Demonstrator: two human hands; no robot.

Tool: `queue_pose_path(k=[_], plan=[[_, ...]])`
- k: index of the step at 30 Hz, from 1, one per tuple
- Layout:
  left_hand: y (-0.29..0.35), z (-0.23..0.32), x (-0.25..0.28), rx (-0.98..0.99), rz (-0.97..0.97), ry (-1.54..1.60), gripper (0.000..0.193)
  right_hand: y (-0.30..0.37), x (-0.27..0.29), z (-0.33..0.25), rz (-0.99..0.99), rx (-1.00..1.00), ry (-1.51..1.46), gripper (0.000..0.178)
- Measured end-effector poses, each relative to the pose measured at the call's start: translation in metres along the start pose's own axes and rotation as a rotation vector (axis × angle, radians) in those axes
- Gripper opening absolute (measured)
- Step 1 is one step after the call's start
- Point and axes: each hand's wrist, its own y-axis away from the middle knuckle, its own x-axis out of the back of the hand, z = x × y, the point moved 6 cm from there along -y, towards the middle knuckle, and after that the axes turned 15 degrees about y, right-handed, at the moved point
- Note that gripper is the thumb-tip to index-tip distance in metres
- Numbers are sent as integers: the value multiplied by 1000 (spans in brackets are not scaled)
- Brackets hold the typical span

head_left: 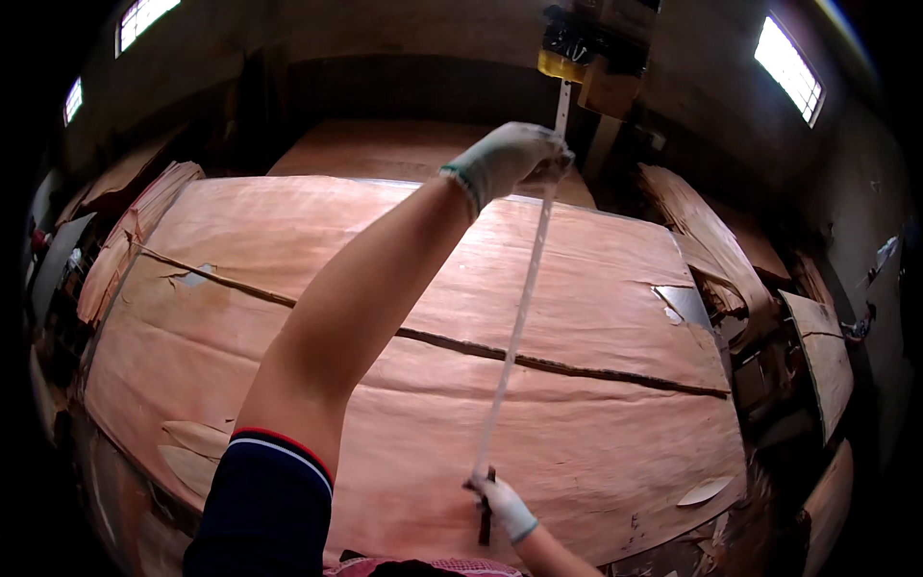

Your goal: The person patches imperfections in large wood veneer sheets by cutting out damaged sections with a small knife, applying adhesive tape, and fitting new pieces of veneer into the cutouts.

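Note:
My left hand (519, 162), in a white glove with a green cuff, is stretched far forward over the wood sheets. Its fingers are closed on a long whitish tape with small holes (525, 303). Near my body, the gloved right hand (507, 508) pinches the tape's lower end. A dark, narrow flat tool (486, 524) also sticks out of that hand; its exact kind is unclear. Between the hands the tape slants over a large pinkish veneer sheet (577, 452). A dark split (577, 371) runs across the veneer from left to right, passing beneath the tape.
Beyond my left hand, the tape leads up to a raised holder with a yellow tray (561, 65). Torn veneer strips (711, 231) are heaped at the right, and more sheets (135, 236) lie at the left. A loose veneer scrap (705, 491) rests near the front right.

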Motion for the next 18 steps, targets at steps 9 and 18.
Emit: queue_pose_path(k=[9, 18], plan=[[26, 68, -45, -236, -129, -1185, 19, 103, 33, 77, -59, -173, 158, 17], [105, 76, 17, -397, 166, -840, 19, 143, 73, 113, 308, 110, 554, 19]])
